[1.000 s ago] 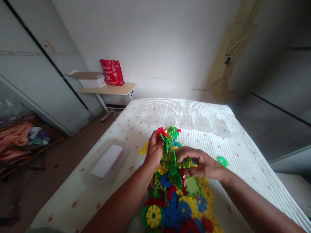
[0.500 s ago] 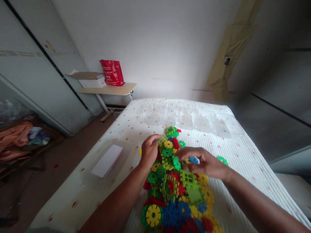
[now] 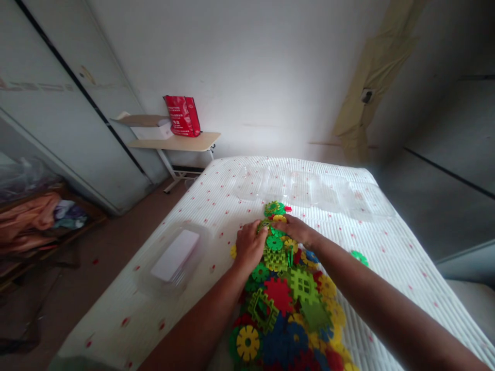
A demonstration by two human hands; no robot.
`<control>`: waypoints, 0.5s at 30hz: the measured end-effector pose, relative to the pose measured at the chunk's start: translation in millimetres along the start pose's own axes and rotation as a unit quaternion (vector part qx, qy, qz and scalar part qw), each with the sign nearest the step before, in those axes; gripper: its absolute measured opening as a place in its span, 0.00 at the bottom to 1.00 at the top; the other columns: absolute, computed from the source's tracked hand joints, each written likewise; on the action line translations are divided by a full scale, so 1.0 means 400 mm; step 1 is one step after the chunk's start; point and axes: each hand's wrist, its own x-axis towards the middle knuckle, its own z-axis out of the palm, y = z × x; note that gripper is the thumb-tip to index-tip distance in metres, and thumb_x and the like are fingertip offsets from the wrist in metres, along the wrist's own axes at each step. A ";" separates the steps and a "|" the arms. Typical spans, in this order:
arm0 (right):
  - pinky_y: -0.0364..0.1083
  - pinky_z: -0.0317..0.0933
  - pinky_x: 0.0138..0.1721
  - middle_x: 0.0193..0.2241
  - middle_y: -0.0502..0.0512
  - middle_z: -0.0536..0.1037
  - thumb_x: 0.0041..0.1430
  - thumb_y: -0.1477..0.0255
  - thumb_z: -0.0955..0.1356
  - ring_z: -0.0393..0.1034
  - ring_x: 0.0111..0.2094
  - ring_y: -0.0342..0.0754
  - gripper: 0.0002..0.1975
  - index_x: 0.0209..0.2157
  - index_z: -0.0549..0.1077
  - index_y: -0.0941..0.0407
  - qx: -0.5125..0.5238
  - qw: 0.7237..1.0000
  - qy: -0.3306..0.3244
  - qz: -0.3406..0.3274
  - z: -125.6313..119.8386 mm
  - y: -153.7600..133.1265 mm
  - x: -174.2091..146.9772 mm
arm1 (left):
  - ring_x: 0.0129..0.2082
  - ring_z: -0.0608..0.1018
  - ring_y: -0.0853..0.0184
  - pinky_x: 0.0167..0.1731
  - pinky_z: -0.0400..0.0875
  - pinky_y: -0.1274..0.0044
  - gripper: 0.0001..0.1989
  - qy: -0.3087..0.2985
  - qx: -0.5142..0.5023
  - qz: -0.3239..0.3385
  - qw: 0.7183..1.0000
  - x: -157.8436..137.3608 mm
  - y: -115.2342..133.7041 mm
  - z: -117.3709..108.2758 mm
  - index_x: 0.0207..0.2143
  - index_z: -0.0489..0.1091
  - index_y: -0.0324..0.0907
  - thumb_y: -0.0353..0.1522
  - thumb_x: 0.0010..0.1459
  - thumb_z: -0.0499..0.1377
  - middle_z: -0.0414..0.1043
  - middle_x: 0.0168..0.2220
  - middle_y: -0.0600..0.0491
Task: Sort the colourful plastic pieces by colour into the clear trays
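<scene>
My left hand (image 3: 249,246) is at the far part of a heap of plastic interlocking pieces, its thumb and fingers closed on a light green square notched piece (image 3: 265,224). My right hand (image 3: 297,230) reaches in from the right, close to the left. Its fingers bend against a yellow notched disc (image 3: 279,218); its thumb is hidden. Below the fingers lies a green notched disc (image 3: 274,242). Nearer me the heap spreads out, with a red gear-shaped piece (image 3: 279,294), a light green window piece (image 3: 303,285) and a yellow disc with slots (image 3: 248,343).
A clear plastic container (image 3: 211,242) with a white card stack (image 3: 176,256) stands left on the spotted white bedcover (image 3: 127,299). Clear trays (image 3: 305,186) lie along the far side. One green disc (image 3: 359,257) sits apart on the right. A side table (image 3: 193,142) holds a red bag (image 3: 182,116).
My right hand has moved forward and left, from the middle of the heap to beside my left hand. My left hand has closed on the green square piece. The camera view has shifted slightly.
</scene>
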 end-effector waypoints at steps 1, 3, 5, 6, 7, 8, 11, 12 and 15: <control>0.48 0.66 0.33 0.28 0.51 0.76 0.47 0.63 0.70 0.71 0.29 0.47 0.16 0.37 0.71 0.56 0.067 0.998 -0.010 -0.002 0.011 -0.002 -0.002 | 0.50 0.70 0.59 0.52 0.60 0.67 0.17 0.005 -0.034 0.002 0.999 -0.001 0.001 0.009 0.45 0.69 0.41 0.36 0.57 0.49 0.71 0.46 0.45; 0.47 0.66 0.34 0.31 0.50 0.76 0.42 0.68 0.72 0.71 0.30 0.46 0.21 0.41 0.69 0.56 0.177 0.984 -0.033 0.009 0.024 -0.005 -0.011 | 0.47 0.71 0.60 0.49 0.63 0.69 0.16 0.016 -0.126 -0.001 0.992 -0.003 0.004 0.027 0.44 0.69 0.41 0.34 0.55 0.49 0.72 0.44 0.47; 0.47 0.66 0.33 0.33 0.50 0.76 0.39 0.72 0.72 0.71 0.30 0.46 0.25 0.43 0.67 0.55 0.234 0.971 -0.039 0.006 0.027 -0.011 -0.021 | 0.47 0.71 0.61 0.48 0.64 0.69 0.16 0.025 -0.234 -0.008 0.972 -0.005 0.012 0.041 0.45 0.68 0.41 0.33 0.55 0.50 0.72 0.45 0.48; 0.48 0.66 0.33 0.34 0.50 0.76 0.38 0.73 0.72 0.71 0.30 0.47 0.27 0.44 0.66 0.54 0.246 0.969 -0.036 -0.002 0.023 -0.016 -0.027 | 0.48 0.71 0.61 0.49 0.64 0.69 0.17 0.030 -0.288 -0.012 0.957 -0.005 0.019 0.046 0.47 0.67 0.42 0.33 0.55 0.51 0.71 0.46 0.48; 0.48 0.66 0.34 0.35 0.50 0.76 0.37 0.74 0.73 0.71 0.31 0.47 0.28 0.44 0.66 0.54 0.246 0.969 -0.028 -0.015 0.016 -0.024 -0.033 | 0.49 0.71 0.62 0.50 0.63 0.70 0.17 0.034 -0.339 -0.014 0.940 -0.005 0.028 0.048 0.48 0.66 0.42 0.33 0.55 0.51 0.71 0.47 0.49; 0.48 0.66 0.35 0.36 0.51 0.76 0.36 0.75 0.73 0.71 0.32 0.47 0.28 0.44 0.67 0.54 0.239 0.970 -0.016 -0.033 0.007 -0.034 -0.039 | 0.50 0.70 0.62 0.51 0.63 0.70 0.18 0.035 -0.388 -0.013 0.921 -0.004 0.038 0.049 0.48 0.65 0.43 0.33 0.55 0.52 0.70 0.49 0.49; 0.47 0.65 0.40 0.40 0.51 0.75 0.35 0.80 0.72 0.70 0.37 0.46 0.29 0.44 0.68 0.53 0.215 0.972 -0.003 -0.093 -0.028 -0.070 -0.068 | 0.52 0.69 0.62 0.52 0.62 0.70 0.21 0.004 -0.512 -0.003 0.859 -0.004 0.074 0.036 0.51 0.63 0.44 0.31 0.53 0.54 0.67 0.52 0.50; 0.48 0.65 0.41 0.42 0.52 0.74 0.35 0.81 0.72 0.70 0.39 0.47 0.30 0.45 0.68 0.52 0.216 0.970 -0.015 -0.107 -0.040 -0.081 -0.081 | 0.51 0.70 0.62 0.51 0.63 0.70 0.23 -0.020 -0.546 -0.003 0.837 -0.004 0.084 0.029 0.52 0.62 0.44 0.30 0.52 0.55 0.68 0.52 0.50; 0.48 0.66 0.41 0.49 0.53 0.70 0.38 0.82 0.70 0.67 0.46 0.49 0.34 0.49 0.65 0.48 0.231 0.962 -0.066 -0.128 -0.062 -0.098 -0.121 | 0.46 0.74 0.62 0.46 0.68 0.70 0.30 -0.085 -0.612 -0.021 0.786 -0.011 0.104 0.005 0.53 0.61 0.44 0.25 0.44 0.57 0.71 0.47 0.51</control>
